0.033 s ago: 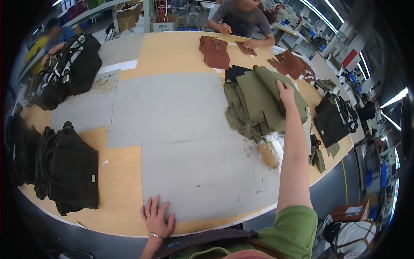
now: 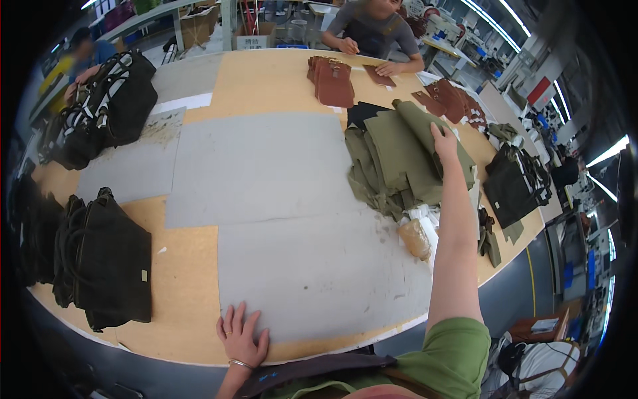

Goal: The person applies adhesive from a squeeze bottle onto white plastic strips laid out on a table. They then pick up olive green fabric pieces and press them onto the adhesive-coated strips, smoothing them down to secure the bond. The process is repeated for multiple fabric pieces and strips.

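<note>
Toward the right of the table lies a pile of olive-green fabric pieces (image 2: 399, 149), with uneven edges and loose folds at its left side. My right hand (image 2: 446, 143) reaches across to the pile's far right and grips the top fabric piece, which is curled over along its upper edge; some of the fingertips are hidden. Palm down near the front edge, my left hand (image 2: 243, 336) rests with spread fingers on the grey sheet (image 2: 319, 266) and the tan tabletop. Just in front of the pile sits a brown taped bundle (image 2: 415, 239) beside white material.
Dark bags stand at the left front (image 2: 109, 259), left back (image 2: 119, 100) and right (image 2: 515, 183). Brown leather-like pieces (image 2: 333, 83) lie at the far side, where a co-worker's hand (image 2: 389, 68) rests on one. Another person is at the far left.
My right hand has shifted slightly to the right along the fabric's edge. My left hand has stayed in place.
</note>
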{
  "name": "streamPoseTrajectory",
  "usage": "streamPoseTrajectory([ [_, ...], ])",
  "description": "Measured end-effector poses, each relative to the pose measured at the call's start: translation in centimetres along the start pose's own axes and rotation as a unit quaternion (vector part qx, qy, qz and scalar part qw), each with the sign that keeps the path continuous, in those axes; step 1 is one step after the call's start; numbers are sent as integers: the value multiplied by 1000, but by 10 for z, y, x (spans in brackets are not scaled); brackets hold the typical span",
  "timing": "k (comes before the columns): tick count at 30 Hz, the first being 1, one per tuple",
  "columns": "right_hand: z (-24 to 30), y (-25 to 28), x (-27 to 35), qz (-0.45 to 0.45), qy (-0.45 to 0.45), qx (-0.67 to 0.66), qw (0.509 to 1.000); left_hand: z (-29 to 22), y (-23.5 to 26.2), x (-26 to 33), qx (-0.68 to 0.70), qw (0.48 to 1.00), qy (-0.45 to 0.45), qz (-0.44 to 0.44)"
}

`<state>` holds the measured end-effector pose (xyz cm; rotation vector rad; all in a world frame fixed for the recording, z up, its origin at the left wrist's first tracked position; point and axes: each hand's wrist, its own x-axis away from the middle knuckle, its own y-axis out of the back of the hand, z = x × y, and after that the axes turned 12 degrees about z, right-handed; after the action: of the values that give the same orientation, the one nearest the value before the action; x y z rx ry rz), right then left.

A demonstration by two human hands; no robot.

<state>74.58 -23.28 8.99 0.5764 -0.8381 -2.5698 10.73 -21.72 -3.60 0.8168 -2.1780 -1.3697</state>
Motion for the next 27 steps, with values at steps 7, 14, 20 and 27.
streamPoseTrajectory([
  [7,48,121,-43,-29,85,-25,996,2,-3,1,25,1000,6,12],
  [14,231,129,82,164,244,-133,947,4,13,-26,250,967,46,7],
  [20,265,-40,280,283,441,-16,852,13,17,-50,422,904,64,30],
  [27,222,-157,438,624,317,-10,714,38,29,9,795,578,183,3],
])
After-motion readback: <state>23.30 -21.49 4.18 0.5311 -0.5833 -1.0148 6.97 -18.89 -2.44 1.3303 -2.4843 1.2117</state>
